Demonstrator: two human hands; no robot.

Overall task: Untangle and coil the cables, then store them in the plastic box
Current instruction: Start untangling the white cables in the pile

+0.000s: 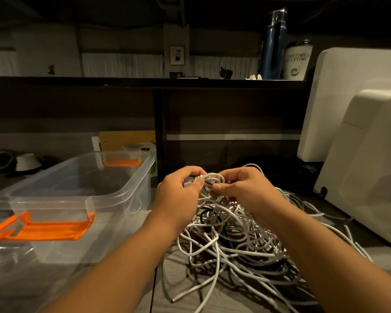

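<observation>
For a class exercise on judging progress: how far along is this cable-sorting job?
Early. Done: the box stands open, with no coil visible inside. In hand: the left hand and right hand pinch a white loop above the pile. Left: the pile lies tangled, so nearly all untangling, coiling and storing.

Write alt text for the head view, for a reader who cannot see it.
The left hand and right hand grip a knot of white cable above a tangled cable pile; a lidless clear plastic box stands at left.
</observation>
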